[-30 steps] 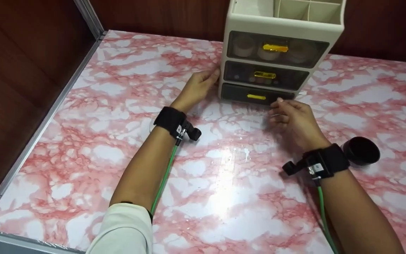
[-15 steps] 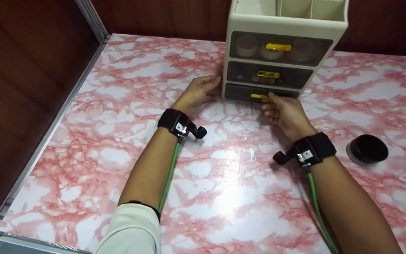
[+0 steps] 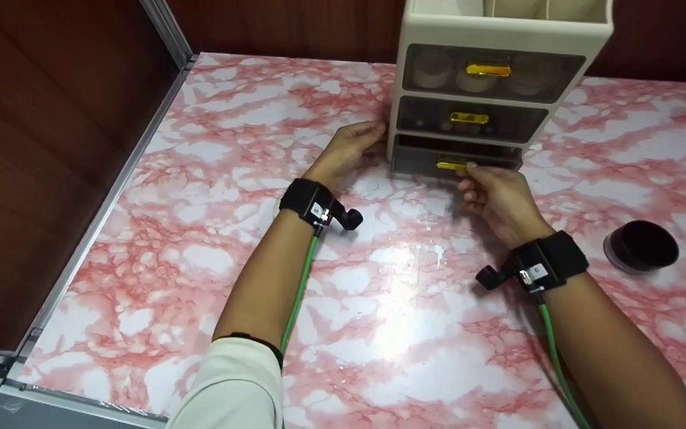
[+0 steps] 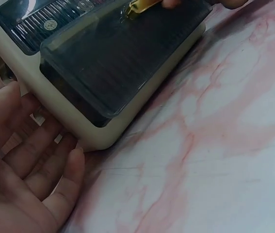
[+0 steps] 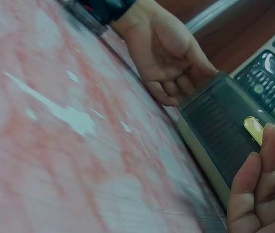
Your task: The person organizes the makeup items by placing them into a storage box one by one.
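A cream desktop drawer organizer (image 3: 507,30) has three dark see-through drawers with gold handles. Its bottom drawer (image 3: 415,162) juts out a little from the frame, and a dark gap shows above its front. The right hand (image 3: 504,199) pinches the right end of that drawer's gold handle (image 3: 450,165) between thumb and fingers. At the organizer's lower left side, the left hand (image 3: 346,152) rests its loosely bent fingers against the wall. In the left wrist view, the fingertips (image 4: 76,160) touch the cream lower corner.
Round pale items (image 3: 432,70) show through the top drawer (image 3: 548,77). A round black-topped container (image 3: 641,245) stands to the right of the right wrist. The pink-and-white marbled table (image 3: 212,256) is bordered by a metal edge (image 3: 105,214) and brown panels (image 3: 51,119).
The right hand has moved onto the bottom drawer's handle and drawn the drawer slightly outward. The left hand stays at the organizer's side. The head view has shifted somewhat.
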A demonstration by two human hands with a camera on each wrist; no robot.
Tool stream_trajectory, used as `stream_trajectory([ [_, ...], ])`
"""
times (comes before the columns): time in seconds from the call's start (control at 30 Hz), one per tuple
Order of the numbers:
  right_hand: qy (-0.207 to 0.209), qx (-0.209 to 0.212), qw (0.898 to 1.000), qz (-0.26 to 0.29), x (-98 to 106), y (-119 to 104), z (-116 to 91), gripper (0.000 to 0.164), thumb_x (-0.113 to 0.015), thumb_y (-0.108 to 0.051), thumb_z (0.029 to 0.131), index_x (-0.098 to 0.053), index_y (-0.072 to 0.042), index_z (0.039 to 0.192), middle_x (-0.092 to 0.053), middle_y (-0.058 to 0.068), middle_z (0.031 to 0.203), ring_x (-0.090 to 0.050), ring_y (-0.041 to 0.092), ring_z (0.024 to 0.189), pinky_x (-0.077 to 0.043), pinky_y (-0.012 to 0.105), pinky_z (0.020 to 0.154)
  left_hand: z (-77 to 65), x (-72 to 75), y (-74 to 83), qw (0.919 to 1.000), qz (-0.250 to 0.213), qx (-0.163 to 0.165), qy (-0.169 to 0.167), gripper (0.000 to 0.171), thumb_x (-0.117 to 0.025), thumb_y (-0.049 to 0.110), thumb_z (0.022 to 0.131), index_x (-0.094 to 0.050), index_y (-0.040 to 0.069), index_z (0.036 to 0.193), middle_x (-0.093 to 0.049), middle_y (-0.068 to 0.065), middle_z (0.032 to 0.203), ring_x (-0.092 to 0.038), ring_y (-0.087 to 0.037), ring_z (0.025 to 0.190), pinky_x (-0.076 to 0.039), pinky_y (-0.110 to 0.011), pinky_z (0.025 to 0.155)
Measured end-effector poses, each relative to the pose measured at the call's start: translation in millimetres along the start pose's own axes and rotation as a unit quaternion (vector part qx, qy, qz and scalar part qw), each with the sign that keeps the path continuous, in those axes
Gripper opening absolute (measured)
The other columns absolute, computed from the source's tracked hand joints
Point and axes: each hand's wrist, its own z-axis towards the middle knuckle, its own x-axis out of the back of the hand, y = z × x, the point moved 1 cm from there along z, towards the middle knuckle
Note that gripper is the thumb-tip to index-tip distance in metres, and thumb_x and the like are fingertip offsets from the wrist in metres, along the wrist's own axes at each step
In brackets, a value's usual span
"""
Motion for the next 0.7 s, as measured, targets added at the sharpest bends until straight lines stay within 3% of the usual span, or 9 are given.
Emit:
stream_trajectory([
  [0.2, -0.012, -0.014, 1.0, -0.007, -2, 11, -15, 0.027, -0.069, -0.018, 0.093, -0.067, 0.007, 0.102, -0.066, 0.007, 0.074, -0.057, 0.014, 0.06, -0.05, 0.025, 0.059, -2.6, 7.2, -3.7, 0.9999, -0.014, 0.0, -0.003, 0.027, -0.062, 0.023, 0.095, -0.069, 0.005, 0.114, -0.066, -0.021, 0.114, -0.063, -0.033, 0.104, -0.049, -0.046, 0.092],
  [0.4, -0.009, -0.006, 0.999, -0.03, -3, 20, -27, 0.026, -0.069, -0.019, 0.093, -0.066, 0.006, 0.094, -0.065, 0.005, 0.071, -0.056, 0.013, 0.057, -0.049, 0.024, 0.057, 6.5, 17.3, -9.2, 0.9999, 0.012, 0.002, -0.009, 0.029, -0.062, 0.026, 0.095, -0.069, 0.007, 0.117, -0.067, -0.017, 0.113, -0.064, -0.03, 0.103, -0.052, -0.041, 0.087],
  [0.57, -0.005, 0.003, 0.999, -0.033, -5, 27, -33, 0.025, -0.068, -0.019, 0.094, -0.067, 0.006, 0.091, -0.065, 0.005, 0.068, -0.056, 0.012, 0.055, -0.048, 0.023, 0.056, 7.3, 19.1, -8.8, 0.9997, 0.008, 0.0, -0.021, 0.029, -0.064, 0.027, 0.094, -0.069, 0.007, 0.115, -0.066, -0.019, 0.115, -0.064, -0.031, 0.103, -0.049, -0.043, 0.092],
  [0.7, -0.004, 0.005, 0.999, -0.035, -7, 30, -35, 0.025, -0.069, -0.02, 0.093, -0.068, 0.004, 0.086, -0.064, 0.004, 0.067, -0.055, 0.012, 0.054, -0.046, 0.022, 0.054, 3.1, 18.3, -5.9, 0.9999, 0.013, -0.006, -0.007, 0.028, -0.062, 0.025, 0.096, -0.069, 0.006, 0.115, -0.066, -0.02, 0.114, -0.064, -0.032, 0.101, -0.048, -0.044, 0.091],
])
